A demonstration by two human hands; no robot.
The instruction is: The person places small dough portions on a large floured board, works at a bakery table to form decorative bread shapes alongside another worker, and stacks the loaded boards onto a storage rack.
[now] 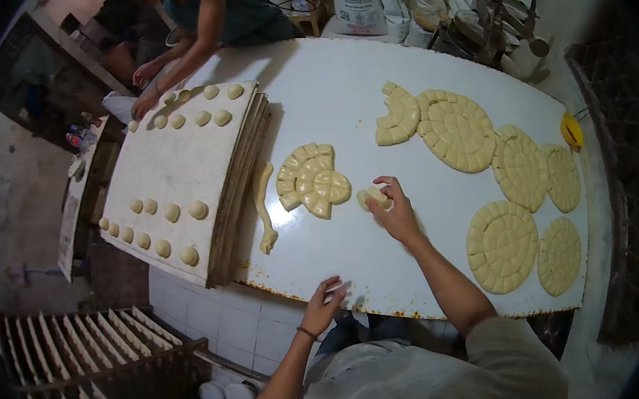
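Observation:
My right hand is over the white table, its thumb and fingers closed around a small piece of pale dough. Just left of it lies a partly taken-apart round of scored dough, shiny and cut into segments. My left hand hovers at the table's near edge, fingers apart and holding nothing. A long thin strip of dough lies beside the stacked boards. Further right are several flat dough rounds, among them a large scored round and, at the back, a partly cut one.
A stack of boards at the left carries several dough balls. Across it, a co-worker's hand reaches to the balls. A yellow tool lies at the table's right edge. Slatted racks stand lower left; sacks stand behind.

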